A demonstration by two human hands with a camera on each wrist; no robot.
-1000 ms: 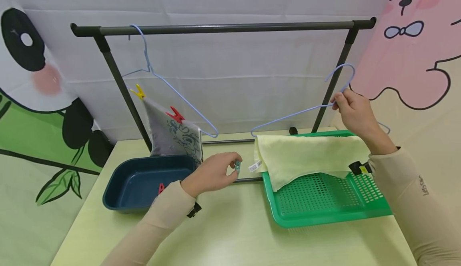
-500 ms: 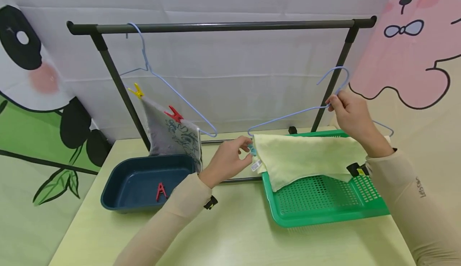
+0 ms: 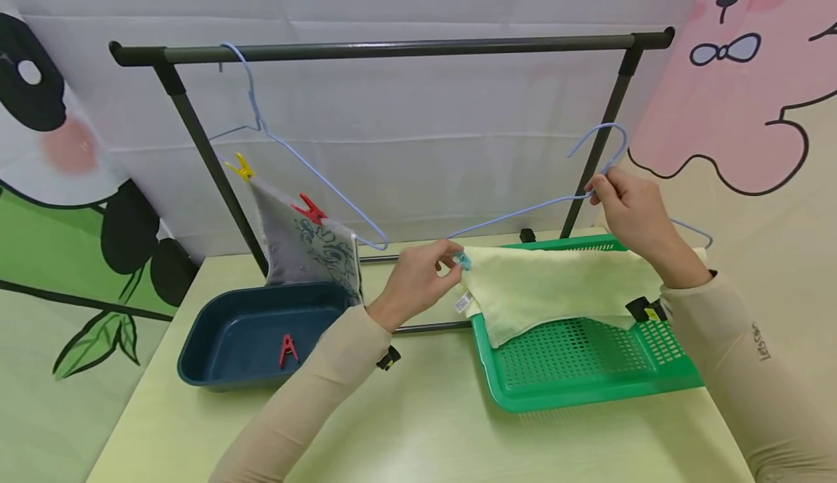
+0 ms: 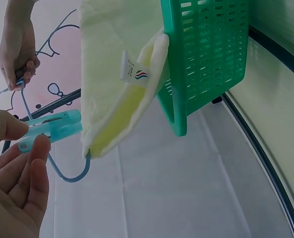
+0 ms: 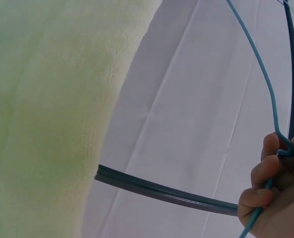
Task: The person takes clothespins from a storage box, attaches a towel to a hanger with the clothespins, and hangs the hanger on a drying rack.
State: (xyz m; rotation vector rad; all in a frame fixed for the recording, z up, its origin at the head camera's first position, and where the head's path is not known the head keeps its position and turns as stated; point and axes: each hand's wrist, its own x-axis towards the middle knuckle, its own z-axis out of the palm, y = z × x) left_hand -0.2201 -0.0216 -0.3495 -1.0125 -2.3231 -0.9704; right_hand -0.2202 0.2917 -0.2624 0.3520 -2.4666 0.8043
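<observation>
My left hand [image 3: 418,279] pinches a translucent blue clothespin [image 4: 52,130] between thumb and fingers. The clothespin's tip is right at the edge of a pale yellow towel [image 3: 562,279], by the end of a blue wire hanger [image 3: 516,214]. Folded over the hanger's lower bar, the towel shows a white label [image 4: 133,72] near its corner. My right hand [image 3: 634,214] grips the hanger just below its hook and holds it up in front of the rack. In the right wrist view, the fingers curl round the wire [image 5: 260,64].
A black rack [image 3: 405,49] spans the back; on its left hangs another blue hanger [image 3: 314,171] with a grey cloth [image 3: 301,243], a yellow clothespin [image 3: 242,169] and a red one. A green basket [image 3: 510,401] lies under the towel. One red clothespin [image 3: 288,350] lies in a navy basin [image 3: 216,374].
My left hand has moved right with the blue clothespin, from beside the towel up to its left edge. My right hand has shifted slightly left and down with the hanger.
</observation>
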